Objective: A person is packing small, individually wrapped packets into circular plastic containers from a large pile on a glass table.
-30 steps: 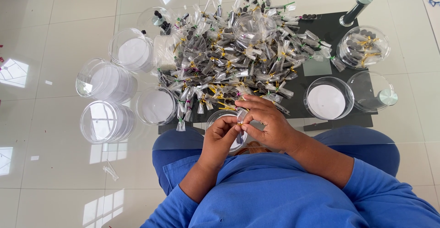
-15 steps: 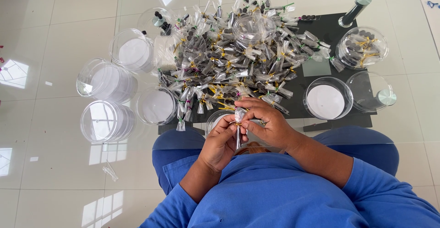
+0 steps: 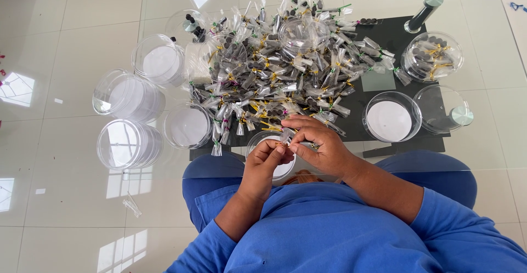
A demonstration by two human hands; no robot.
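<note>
Head view: looking straight down at a person in a blue long-sleeved top seated at a clear glass table (image 3: 494, 158).
Left hand (image 3: 263, 163): fingers curled, fingertips pressed together against the lower end of a small clear plastic packet (image 3: 286, 137).
Right hand (image 3: 318, 144): fingers bent over, thumb and forefinger pinching the same packet from the right side.
Packet position: held between both hands just above the near table edge, over a small round clear plastic tub (image 3: 272, 152).
Packet axis: seems to run roughly away from the body, its top toward the pile; too small to be sure.
Nearer hand: both touch it; the right covers more of it from above.
Pile: a wide heap of small clear packets with dark contents, tied with yellow, green and purple twists (image 3: 280, 64), just beyond the fingers.
Left of pile: a cluster of empty clear round plastic containers with white bases (image 3: 129, 144).
Right of pile: a clear round container with a white base (image 3: 391, 116), near a clear jar of tied packets (image 3: 431, 56).
</note>
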